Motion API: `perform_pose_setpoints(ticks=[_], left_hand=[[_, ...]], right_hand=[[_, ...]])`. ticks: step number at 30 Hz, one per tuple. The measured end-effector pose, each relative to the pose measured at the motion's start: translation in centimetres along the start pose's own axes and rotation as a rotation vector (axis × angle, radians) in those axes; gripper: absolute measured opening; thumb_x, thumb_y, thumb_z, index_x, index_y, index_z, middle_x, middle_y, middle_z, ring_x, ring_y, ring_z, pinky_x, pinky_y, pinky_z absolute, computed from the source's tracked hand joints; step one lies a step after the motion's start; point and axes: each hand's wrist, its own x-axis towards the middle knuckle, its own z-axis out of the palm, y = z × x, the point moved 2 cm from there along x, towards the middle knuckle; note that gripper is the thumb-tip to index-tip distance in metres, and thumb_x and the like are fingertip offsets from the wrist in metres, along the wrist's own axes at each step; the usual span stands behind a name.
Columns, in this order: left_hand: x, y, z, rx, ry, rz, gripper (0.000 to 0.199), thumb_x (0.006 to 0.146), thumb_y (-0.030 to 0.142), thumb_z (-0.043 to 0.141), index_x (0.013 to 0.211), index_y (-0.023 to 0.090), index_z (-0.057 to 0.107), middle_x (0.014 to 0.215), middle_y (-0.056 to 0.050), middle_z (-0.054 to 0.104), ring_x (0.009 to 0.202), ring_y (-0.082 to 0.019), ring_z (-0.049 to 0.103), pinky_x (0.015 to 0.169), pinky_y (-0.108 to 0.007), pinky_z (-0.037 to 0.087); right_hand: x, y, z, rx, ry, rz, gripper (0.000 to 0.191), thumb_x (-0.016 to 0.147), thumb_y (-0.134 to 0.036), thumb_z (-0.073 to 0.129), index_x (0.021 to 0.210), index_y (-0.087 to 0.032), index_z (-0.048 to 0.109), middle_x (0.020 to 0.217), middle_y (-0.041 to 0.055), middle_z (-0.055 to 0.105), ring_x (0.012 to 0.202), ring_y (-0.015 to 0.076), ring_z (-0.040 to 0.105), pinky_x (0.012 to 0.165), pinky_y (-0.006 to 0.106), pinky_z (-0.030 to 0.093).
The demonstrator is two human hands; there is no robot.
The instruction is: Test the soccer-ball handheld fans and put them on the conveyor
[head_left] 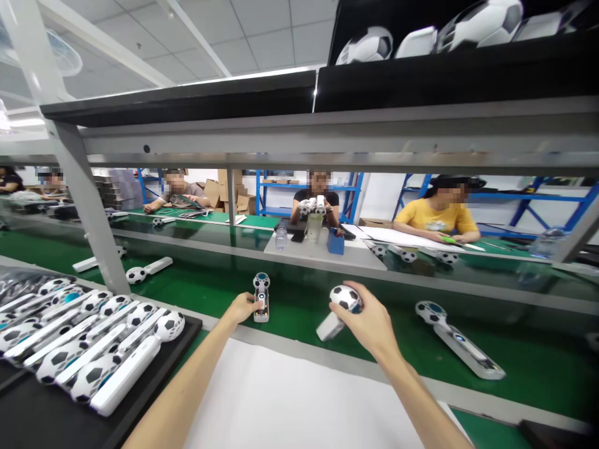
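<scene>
My left hand (245, 308) pinches the handle of an upright device with an opened casing (261, 280); its round head has a football pattern and the handle's inner parts show. To its right, my right hand (372, 318) is closed round the black-and-white ball head of a white-handled device (344, 298), whose handle tilts down to the left. Both devices are over the green belt (299, 318). Farther right lies another device with an uncovered handle (461, 342), apart from my hands.
A black tray (187, 337) at the left holds several football-headed devices. White paper (290, 399) covers the bench before me. A grey shelf post (88, 187) and overhead shelf (299, 134) frame the belt. Several people sit across, one in a yellow shirt (435, 218).
</scene>
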Motion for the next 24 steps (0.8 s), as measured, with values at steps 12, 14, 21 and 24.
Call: perform_pose_setpoints(ticks=[12,14,21,24], left_hand=[[-2.6,5.0,-2.2,-0.048,0.292,0.150,0.030,0.092,0.032,0.059,0.116,0.014,0.058,0.107,-0.007,0.062,0.095,-0.020,0.061,0.087,-0.041,0.052],[-3.7,6.8,-2.6,-0.114,0.309,0.221,0.026,0.091,0.029,0.060,0.112,0.014,0.059,0.103,-0.007,0.063,0.093,-0.019,0.061,0.086,-0.039,0.051],[-9.6,12.8,-1.4,-0.404,0.121,0.392,0.029,0.084,0.034,0.059,0.108,0.018,0.060,0.105,-0.008,0.065,0.090,-0.020,0.063,0.066,-0.026,0.048],[-12.4,14.9,-0.8,-0.520,-0.004,0.430,0.042,0.087,0.047,0.056,0.120,0.021,0.053,0.109,-0.008,0.065,0.091,-0.021,0.065,0.064,-0.026,0.051]], right_hand=[[-1.3,3.0,3.2,0.418,-0.293,0.397,0.016,0.085,-0.027,0.066,0.086,-0.014,0.058,0.065,-0.0042,0.054,0.052,0.0092,0.051,0.048,0.021,0.042],[-1.5,1.2,2.5,0.526,-0.384,0.399,0.014,0.082,-0.026,0.064,0.084,-0.015,0.056,0.062,-0.0040,0.052,0.050,0.0102,0.051,0.046,0.022,0.041],[-4.1,-6.9,-0.1,0.824,-0.573,0.236,0.035,0.084,-0.036,0.064,0.112,-0.018,0.051,0.110,0.0086,0.063,0.066,0.0134,0.062,0.058,0.028,0.052],[-5.9,-9.1,-0.8,0.894,-0.648,0.163,0.037,0.088,-0.027,0.053,0.123,-0.019,0.048,0.106,0.0086,0.063,0.064,0.0140,0.061,0.055,0.028,0.051]])
